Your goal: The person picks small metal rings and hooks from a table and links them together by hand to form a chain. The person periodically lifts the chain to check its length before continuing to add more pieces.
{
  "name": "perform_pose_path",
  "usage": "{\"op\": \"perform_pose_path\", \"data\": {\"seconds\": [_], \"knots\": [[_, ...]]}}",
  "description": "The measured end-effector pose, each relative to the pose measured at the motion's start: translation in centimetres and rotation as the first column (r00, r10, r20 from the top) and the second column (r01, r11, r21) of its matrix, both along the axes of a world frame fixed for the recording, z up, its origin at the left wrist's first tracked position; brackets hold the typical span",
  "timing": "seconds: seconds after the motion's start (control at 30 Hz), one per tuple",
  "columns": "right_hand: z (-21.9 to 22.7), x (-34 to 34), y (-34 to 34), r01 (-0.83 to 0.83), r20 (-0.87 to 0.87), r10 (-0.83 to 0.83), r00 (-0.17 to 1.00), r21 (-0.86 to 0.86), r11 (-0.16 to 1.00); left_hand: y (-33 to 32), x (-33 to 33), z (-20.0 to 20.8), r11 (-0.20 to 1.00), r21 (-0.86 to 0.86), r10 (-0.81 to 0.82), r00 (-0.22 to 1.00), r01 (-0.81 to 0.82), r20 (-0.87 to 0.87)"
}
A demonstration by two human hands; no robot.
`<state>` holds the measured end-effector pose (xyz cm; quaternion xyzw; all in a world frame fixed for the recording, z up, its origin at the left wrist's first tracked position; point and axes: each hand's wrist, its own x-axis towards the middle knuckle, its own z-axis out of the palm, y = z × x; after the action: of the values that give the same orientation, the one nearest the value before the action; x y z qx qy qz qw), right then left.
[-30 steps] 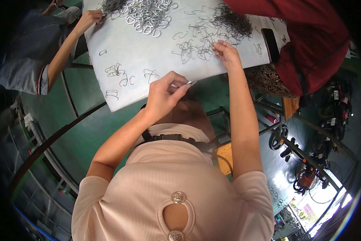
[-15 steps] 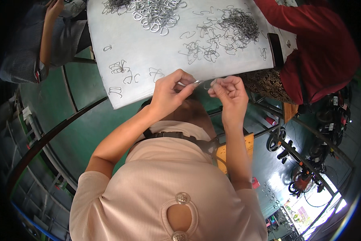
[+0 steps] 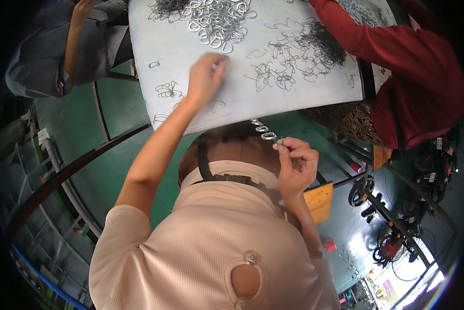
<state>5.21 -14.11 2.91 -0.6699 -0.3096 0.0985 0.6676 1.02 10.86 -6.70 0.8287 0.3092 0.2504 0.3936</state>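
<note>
My left hand (image 3: 206, 77) is stretched out over the grey table (image 3: 299, 101), its curled fingertips at the near edge of a pile of silver metal rings (image 3: 216, 23). The hand is blurred, so I cannot tell whether it holds a ring. My right hand (image 3: 294, 163) is drawn back off the table, near my chest. It pinches a thin wire hook with three silver rings (image 3: 263, 129) strung along it. A dark heap of wire hooks (image 3: 322, 44) lies farther right, and loose bent wires (image 3: 268, 77) are scattered between the two piles.
A person in a red top (image 3: 413, 77) sits at the table's right side, and a person in a striped grey shirt (image 3: 61, 57) at the left. Below the table are a green floor, a yellowish wooden board (image 3: 317, 201) and black wheeled parts (image 3: 361, 191).
My left hand left the table's near edge and reached forward to the ring pile. My right hand came back from the wires to my chest, now holding the strung rings.
</note>
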Motion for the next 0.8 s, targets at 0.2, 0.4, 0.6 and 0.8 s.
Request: {"op": "perform_pose_path", "data": {"seconds": [0.2,0.4,0.6,0.8], "knots": [[-0.1,-0.4,-0.6,0.005,0.010,-0.005,1.000,-0.062,0.998,4.0,3.6,-2.4,0.919,0.385,0.173,0.964,-0.084,-0.202],[-0.3,-0.5,-0.7,0.009,0.010,-0.009,1.000,-0.081,0.997,4.1,3.0,-1.0,0.992,0.122,0.057,0.964,-0.026,-0.258],[-1.7,-0.3,-0.3,0.029,-0.029,-0.032,0.999,-0.096,0.995,-7.3,0.5,6.9,0.771,-0.601,-0.246,0.969,0.211,0.026],[-1.7,-0.1,-0.1,0.067,-0.027,-0.071,0.997,-0.108,0.992,-11.3,-0.6,11.2,0.581,-0.777,-0.270,0.958,0.240,0.094]]}}
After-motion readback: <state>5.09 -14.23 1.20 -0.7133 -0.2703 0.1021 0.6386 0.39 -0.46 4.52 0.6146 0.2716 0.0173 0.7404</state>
